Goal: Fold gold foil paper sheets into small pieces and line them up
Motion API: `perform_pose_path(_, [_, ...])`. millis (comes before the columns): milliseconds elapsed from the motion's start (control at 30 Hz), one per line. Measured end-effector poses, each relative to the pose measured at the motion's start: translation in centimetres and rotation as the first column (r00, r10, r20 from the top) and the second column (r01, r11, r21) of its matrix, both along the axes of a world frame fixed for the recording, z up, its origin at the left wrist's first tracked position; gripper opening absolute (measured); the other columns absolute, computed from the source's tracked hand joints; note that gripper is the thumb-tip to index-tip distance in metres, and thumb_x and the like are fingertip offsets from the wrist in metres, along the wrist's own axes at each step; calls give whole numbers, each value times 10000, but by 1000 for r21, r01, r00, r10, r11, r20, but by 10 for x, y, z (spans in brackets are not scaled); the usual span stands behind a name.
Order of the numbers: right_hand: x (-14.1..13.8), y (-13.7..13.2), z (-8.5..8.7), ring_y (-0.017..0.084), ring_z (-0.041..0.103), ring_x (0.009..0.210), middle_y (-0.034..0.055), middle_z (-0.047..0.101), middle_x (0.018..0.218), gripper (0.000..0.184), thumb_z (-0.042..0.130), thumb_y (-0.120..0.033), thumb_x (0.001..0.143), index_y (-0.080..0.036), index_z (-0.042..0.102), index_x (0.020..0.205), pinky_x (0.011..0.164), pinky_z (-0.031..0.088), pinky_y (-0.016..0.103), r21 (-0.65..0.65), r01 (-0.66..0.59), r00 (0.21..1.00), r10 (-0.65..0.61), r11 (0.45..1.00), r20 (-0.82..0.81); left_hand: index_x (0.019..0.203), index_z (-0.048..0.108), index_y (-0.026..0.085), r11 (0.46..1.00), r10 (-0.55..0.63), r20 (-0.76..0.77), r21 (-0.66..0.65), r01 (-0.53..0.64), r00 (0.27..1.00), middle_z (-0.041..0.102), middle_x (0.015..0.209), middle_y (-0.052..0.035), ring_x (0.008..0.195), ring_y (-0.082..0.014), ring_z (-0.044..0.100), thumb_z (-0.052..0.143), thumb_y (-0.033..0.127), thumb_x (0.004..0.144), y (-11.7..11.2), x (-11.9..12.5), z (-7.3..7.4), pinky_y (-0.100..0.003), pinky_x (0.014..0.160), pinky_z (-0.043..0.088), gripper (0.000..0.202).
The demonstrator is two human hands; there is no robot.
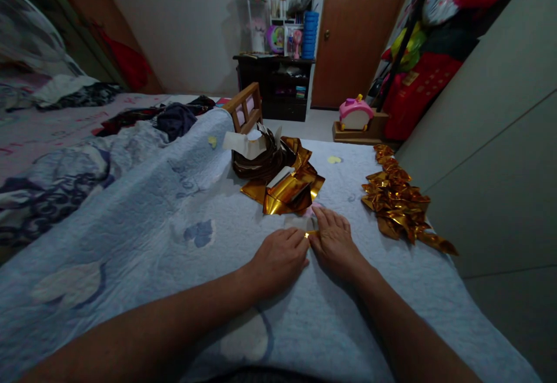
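Both of my hands meet on the light blue bedspread over a small sheet of gold foil paper [312, 233]. Only a thin gold strip and a pale edge of it show; my fingers hide the rest. My left hand [282, 255] has its fingers curled together and presses on the left end of the strip. On the right end, my right hand [337, 241] grips with the thumb low and the fingers reaching forward over the paper. Just beyond lies a loose pile of gold foil sheets [289, 191], beside a dark brown stack of paper [261, 162] with pale sheets on it.
Folded gold foil pieces [398, 197] lie heaped along the bed's right edge, near a pale cabinet [500, 197]. Rumpled clothes [174, 119] are at the left. Past the bed's foot stand a wooden bed rail [243, 107], a dark shelf [274, 90] and a pink toy case [355, 114].
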State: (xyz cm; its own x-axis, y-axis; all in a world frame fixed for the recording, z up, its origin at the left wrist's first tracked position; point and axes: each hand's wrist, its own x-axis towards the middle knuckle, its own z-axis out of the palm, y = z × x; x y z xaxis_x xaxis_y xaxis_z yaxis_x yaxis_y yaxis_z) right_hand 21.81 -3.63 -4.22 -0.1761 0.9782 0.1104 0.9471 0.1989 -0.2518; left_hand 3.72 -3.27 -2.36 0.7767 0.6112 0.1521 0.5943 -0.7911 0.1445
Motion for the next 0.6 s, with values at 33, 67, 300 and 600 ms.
perform_pose_path(33, [2,1,1,301,431,1342,169,500,1493,572,485,-276,953,-122,416,1499,1121,307,469,9,-3,999,4,1000,-37,1067,614,138,1000,-1,6,-6,1,1000,673,1094,-101,1021,-274,633,699,262,885,1,0,-4,-411,855,557,237])
perform_pose_path(67, [5,2,2,295,459,1298,172,535,1443,537,498,-260,942,-116,458,1458,1094,336,453,15,-3,997,4,1000,-75,1067,615,137,1000,-4,13,-5,4,1000,673,1102,-104,1024,-271,635,688,261,895,2,-1,-7,-409,852,559,224])
perform_pose_path(300, [20,2,16,287,503,1127,132,589,1205,287,601,-203,816,-163,620,1100,983,399,429,-10,-108,959,102,994,-265,1025,648,144,999,-28,53,24,27,998,703,1045,-86,959,-230,671,577,142,936,8,-6,-8,-371,809,575,114])
perform_pose_path(600, [25,-1,13,302,472,1158,120,548,1249,416,655,-198,719,-195,614,1133,1002,375,464,-22,-196,951,184,980,-248,1046,663,126,987,-129,66,109,121,989,718,995,-98,874,-215,692,504,126,966,14,-10,-8,-336,735,572,178])
